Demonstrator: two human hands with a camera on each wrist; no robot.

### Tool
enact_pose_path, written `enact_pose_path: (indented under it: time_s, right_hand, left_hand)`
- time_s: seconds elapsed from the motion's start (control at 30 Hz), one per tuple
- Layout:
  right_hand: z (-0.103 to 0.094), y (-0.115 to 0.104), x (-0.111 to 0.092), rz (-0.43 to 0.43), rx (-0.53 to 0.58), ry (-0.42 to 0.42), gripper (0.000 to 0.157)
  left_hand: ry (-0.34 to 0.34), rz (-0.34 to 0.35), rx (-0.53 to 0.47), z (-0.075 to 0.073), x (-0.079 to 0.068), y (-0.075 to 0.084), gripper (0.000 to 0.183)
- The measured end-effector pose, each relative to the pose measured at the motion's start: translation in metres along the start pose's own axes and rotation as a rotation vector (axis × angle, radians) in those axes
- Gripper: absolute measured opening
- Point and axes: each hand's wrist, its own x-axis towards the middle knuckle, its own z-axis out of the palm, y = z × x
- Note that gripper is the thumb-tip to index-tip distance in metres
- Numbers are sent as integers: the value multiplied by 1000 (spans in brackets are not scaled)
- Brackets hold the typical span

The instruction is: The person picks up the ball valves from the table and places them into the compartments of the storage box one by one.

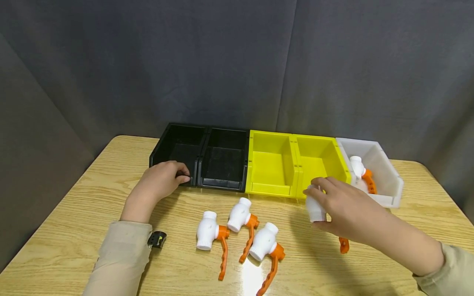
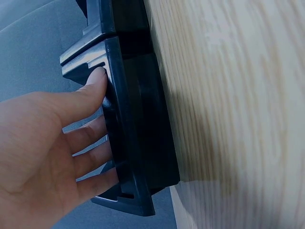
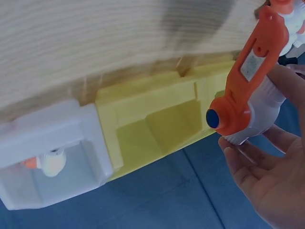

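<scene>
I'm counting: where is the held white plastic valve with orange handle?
In the head view, the valve is right of centre, in the right hand, near the rightmost yellow plastic bin.

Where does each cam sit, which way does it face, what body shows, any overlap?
Head: on the head, facing forward and down at the light wooden table and row of black, yellow and white plastic bins; left hand, right hand and beige sleeves show.
Left wrist: on that wrist, facing the leftmost black bin; left hand shows.
Right wrist: on that wrist, facing the held white plastic valve with orange handle; right hand shows.
Head and right wrist share: held valve, yellow bins, white bin.
</scene>
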Motion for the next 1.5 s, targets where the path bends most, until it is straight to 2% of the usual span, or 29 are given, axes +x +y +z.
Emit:
enact_pose_path:
  time_s: [0.2, 0.4, 0.6, 0.97, 1.5]
  right_hand:
    - [-5, 14, 5, 16, 13, -56, 64]
    - [-8, 29, 10, -31, 8, -34, 62]
    - [-12, 41, 17, -6, -2, -63, 62]
    - [-15, 60, 30, -24, 47, -73, 60]
    - [-9, 85, 48, -28, 35, -104, 59]
  left_hand:
    - [-2, -2, -1, 0, 0, 0, 18]
    - [-1, -1, 0, 0, 1, 0, 19]
    - [0, -4, 2, 0, 1, 0, 19]
    - [-1, -7, 1, 0, 1, 0, 19]
    - [-3, -6, 8, -2, -1, 2, 20]
